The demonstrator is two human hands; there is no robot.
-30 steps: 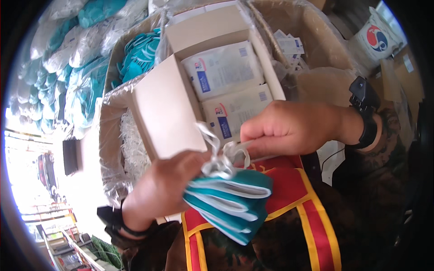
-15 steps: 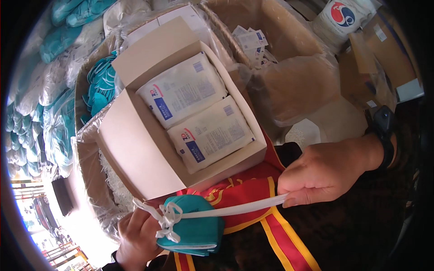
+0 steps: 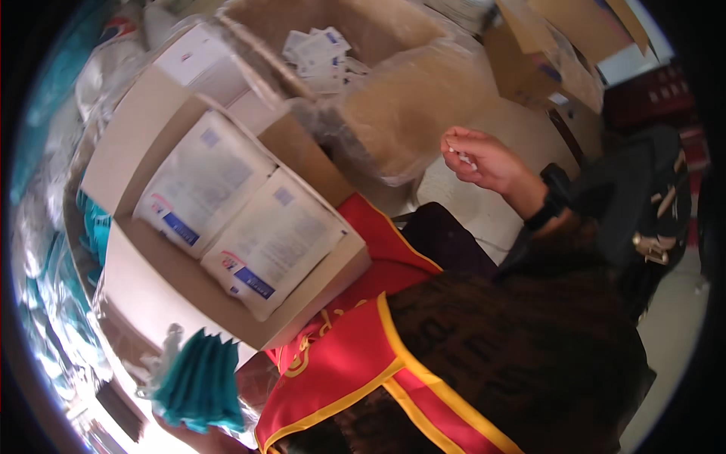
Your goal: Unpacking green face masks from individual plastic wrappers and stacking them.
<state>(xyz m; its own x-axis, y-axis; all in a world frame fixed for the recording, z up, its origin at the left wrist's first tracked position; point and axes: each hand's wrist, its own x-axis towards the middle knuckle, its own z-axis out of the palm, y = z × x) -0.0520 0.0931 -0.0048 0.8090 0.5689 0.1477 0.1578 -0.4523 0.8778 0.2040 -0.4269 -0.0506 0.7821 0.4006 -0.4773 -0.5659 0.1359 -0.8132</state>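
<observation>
At the lower left, a bundle of folded teal cloth pieces [image 3: 200, 386] is in my left hand [image 3: 198, 439], which shows only partly beneath it; white ties hang beside the folds. My right hand [image 3: 495, 163] is raised at the right, apart from the bundle, with its fingers curled around small white bits [image 3: 465, 157]. Between my hands stands an open cardboard box [image 3: 136, 291], tilted in view. Two white printed packages, a far one [image 3: 208, 178] and a near one [image 3: 276, 234], lie side by side inside it.
Behind the box, a large plastic-lined carton [image 3: 412, 98] holds several small white packets [image 3: 321, 57]. Brown cartons [image 3: 522, 64] stand at the far right, near a dark bag [image 3: 635, 197]. Clear plastic bags of teal goods [image 3: 45, 303] line the left. A red apron [image 3: 333, 333] covers my lap.
The view has turned to the right. My right hand has moved away from the bundle, and the white strap no longer stretches between my hands. The bundle now shows its folded edges.
</observation>
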